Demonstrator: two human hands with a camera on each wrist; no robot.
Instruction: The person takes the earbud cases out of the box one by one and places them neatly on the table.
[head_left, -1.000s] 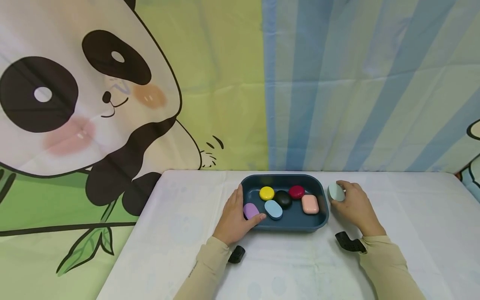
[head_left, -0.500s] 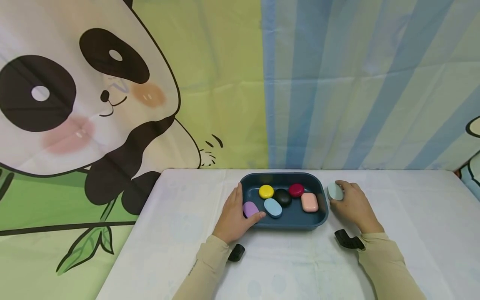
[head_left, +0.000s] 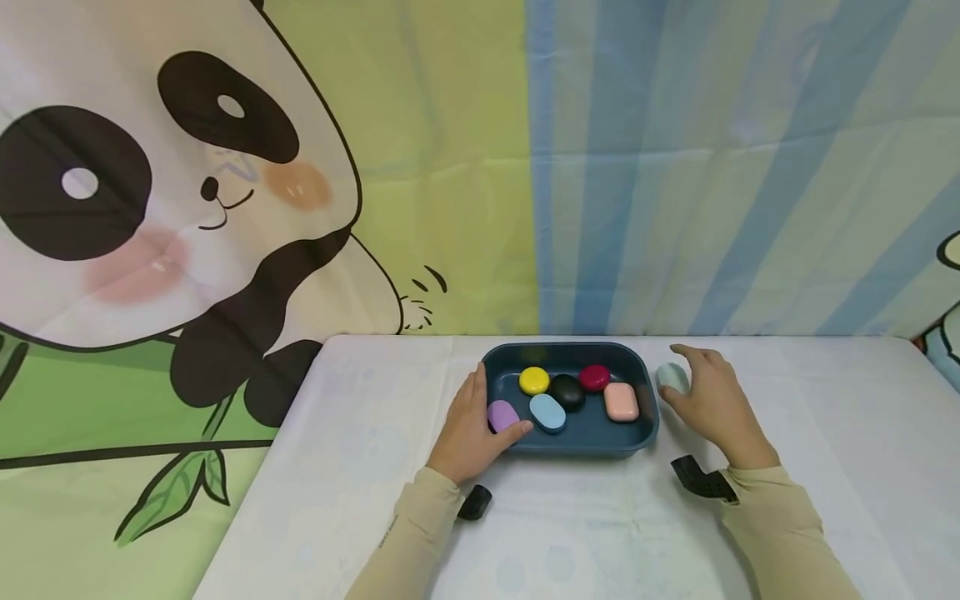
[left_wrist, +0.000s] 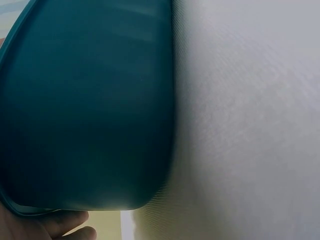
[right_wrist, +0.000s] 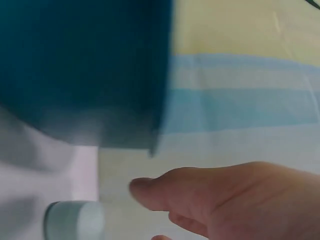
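Observation:
In the head view, my left hand (head_left: 472,433) holds the left end of a dark blue rectangular tray (head_left: 581,448), its thumb over the near rim and its fingers along the end wall. In the left wrist view, fingertips show past the tray wall (left_wrist: 90,110). A pale green rounded block (head_left: 673,378) stands on the table just right of the tray. Around it, apart from its surface, my right hand (head_left: 716,408) has its thumb and fingers spread. The right wrist view shows the thumb (right_wrist: 170,192) clear of the pale green block (right_wrist: 75,220).
Inside the tray lie smooth rounded pieces: yellow (head_left: 534,381), black (head_left: 567,392), red (head_left: 594,378), pink (head_left: 621,402), light blue (head_left: 547,413) and purple (head_left: 502,415). A white cloth covers the table (head_left: 585,533). A printed curtain (head_left: 450,167) hangs behind its back edge.
My right thumb and fingers have spread and let go of the pale green block, which stays beside the tray. The left hand and tray look still.

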